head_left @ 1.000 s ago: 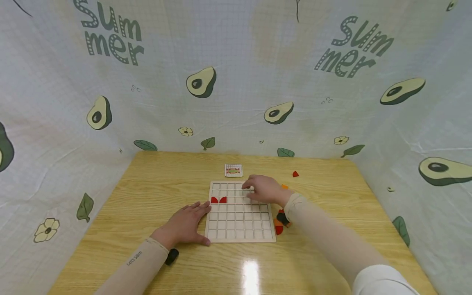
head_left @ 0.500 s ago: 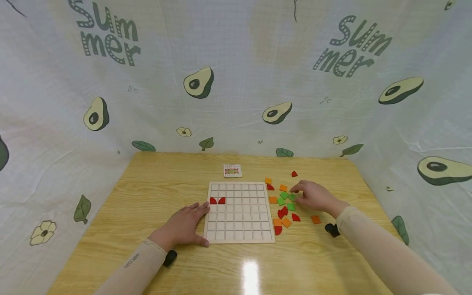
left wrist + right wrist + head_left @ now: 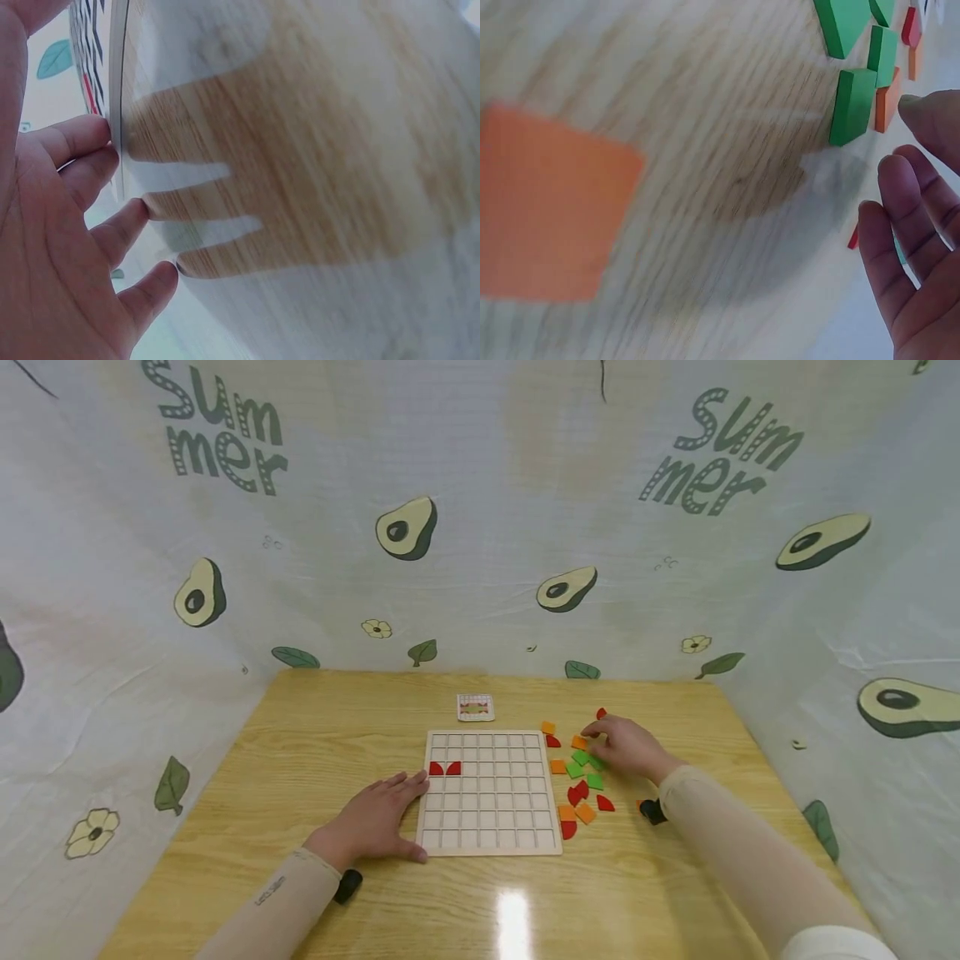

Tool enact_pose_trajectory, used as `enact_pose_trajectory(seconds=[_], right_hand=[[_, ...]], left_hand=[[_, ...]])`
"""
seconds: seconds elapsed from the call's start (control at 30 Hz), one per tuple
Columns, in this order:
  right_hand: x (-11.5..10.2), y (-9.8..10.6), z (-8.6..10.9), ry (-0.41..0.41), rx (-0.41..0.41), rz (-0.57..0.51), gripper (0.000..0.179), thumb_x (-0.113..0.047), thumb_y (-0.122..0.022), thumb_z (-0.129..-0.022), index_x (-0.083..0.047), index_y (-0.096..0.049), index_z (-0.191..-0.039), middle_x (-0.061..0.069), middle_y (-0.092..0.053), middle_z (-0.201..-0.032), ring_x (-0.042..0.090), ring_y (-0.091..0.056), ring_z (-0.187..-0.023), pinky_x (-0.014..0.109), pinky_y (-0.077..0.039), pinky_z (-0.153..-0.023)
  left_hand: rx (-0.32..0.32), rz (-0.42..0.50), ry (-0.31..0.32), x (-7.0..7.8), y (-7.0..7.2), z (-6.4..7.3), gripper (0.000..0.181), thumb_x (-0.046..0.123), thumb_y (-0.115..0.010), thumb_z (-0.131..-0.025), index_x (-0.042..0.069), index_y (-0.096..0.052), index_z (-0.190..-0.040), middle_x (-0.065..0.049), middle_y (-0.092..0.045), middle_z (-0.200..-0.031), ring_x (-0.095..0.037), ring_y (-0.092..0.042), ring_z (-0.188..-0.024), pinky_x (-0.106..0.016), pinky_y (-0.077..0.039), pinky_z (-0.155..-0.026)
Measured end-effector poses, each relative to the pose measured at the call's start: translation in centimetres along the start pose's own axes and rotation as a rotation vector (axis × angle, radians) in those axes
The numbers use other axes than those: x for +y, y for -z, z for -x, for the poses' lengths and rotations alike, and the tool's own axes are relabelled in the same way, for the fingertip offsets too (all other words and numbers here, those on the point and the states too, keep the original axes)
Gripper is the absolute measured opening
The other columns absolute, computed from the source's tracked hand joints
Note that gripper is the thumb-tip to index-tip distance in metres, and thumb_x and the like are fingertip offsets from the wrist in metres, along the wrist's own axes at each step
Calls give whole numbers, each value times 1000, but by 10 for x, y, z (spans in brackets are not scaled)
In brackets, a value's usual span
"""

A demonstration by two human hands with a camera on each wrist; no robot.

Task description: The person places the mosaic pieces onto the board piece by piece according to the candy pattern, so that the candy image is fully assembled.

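Note:
My left hand (image 3: 375,818) rests on the table with its fingers spread and its fingertips along the left edge of a pale wooden grid board (image 3: 487,802). In the left wrist view the fingers (image 3: 124,229) stretch toward that board edge. Two red quarter-circle pieces (image 3: 446,768) sit side by side in cells at the board's left. My right hand (image 3: 630,747) hovers over the loose pieces, thumb and fingers apart and nothing between them. Nearest its fingertips are an orange square tile (image 3: 579,742) and green tiles (image 3: 853,106). A red quarter-circle (image 3: 602,713) is partly hidden behind this hand.
A small pattern card (image 3: 476,707) lies behind the board. Between board and right forearm are scattered more red quarter-circles (image 3: 605,803) and orange squares (image 3: 586,812). Another orange square (image 3: 547,202) lies under the right wrist. A printed cloth (image 3: 480,527) closes off the table's back and sides.
My right hand has moved from above the board's upper right to the loose pieces, then slightly away from me toward the far red piece. The left hand has stayed at the board's edge.

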State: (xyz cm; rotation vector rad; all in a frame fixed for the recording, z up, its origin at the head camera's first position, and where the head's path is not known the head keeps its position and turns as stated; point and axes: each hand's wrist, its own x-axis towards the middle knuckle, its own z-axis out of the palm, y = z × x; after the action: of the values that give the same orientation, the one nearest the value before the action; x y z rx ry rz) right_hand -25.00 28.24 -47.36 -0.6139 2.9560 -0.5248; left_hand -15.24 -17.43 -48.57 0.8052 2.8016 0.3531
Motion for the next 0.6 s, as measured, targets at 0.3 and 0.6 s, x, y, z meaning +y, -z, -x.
enact_pose_trajectory(seconds=[0.3,0.6], right_hand=[[0,-7,-14,3,-21,10,27,-7,-66,-89,-6,-72,-116,9,-68,-111,25,-61,-93,50,-50,-91],[-1,-8,-16,1,-13,17,30,-4,-65,-88,-6,-72,-117,13,-66,-118,32,-60,-107,53,-46,-97]], left_hand=[[-2,1,1,2,0,-2,111,72,-76,-68,10,-41,-153,-4,-32,-160,-34,-29,-145,-55,-28,-113],[4,-17,6,-3,-3,-1,112,75,-74,-67,11,-41,-153,-2,-33,-160,-32,-30,-145,-54,-30,-112]])
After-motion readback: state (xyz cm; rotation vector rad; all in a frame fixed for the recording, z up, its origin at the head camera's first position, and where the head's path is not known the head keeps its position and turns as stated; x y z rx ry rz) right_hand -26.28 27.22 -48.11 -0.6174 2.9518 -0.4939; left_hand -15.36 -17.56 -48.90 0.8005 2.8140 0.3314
